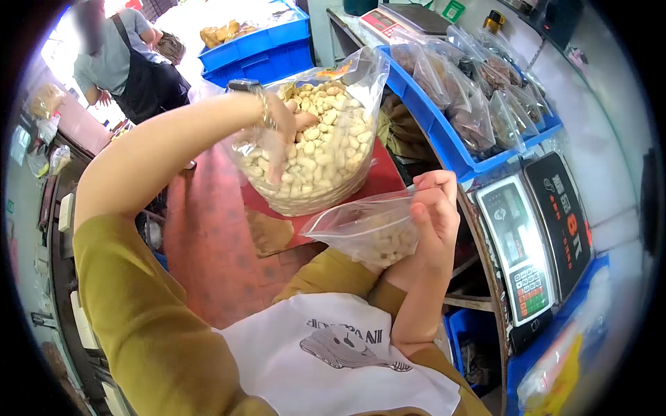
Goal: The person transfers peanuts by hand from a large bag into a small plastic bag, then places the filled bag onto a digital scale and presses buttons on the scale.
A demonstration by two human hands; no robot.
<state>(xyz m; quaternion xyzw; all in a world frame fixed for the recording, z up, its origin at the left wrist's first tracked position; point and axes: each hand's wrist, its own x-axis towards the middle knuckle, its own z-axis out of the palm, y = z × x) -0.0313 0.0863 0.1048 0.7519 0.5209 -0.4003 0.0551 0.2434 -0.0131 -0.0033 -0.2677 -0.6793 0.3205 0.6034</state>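
Observation:
My left hand [286, 132] reaches into a large clear plastic bag [374, 73] full of pale oval nuts [333, 149], whose exact kind I cannot tell. Its visible fingers are spread apart among the nuts; some fingertips are hidden. My right hand [438, 215] is closed on the upper edge of a clear zip bag [347, 218], held tilted above my lap. A small amount of similar nuts [392, 243] lies in the bottom of this bag. The large bag stands on a red surface [381, 173] in front of me.
To the right, a blue tray [444, 149] holds several filled plastic bags beside a digital scale [517, 249]. Stacked blue crates [260, 55] stand at the back. A person in a dark apron [142, 76] is at the far left, near the red tiled floor [215, 256].

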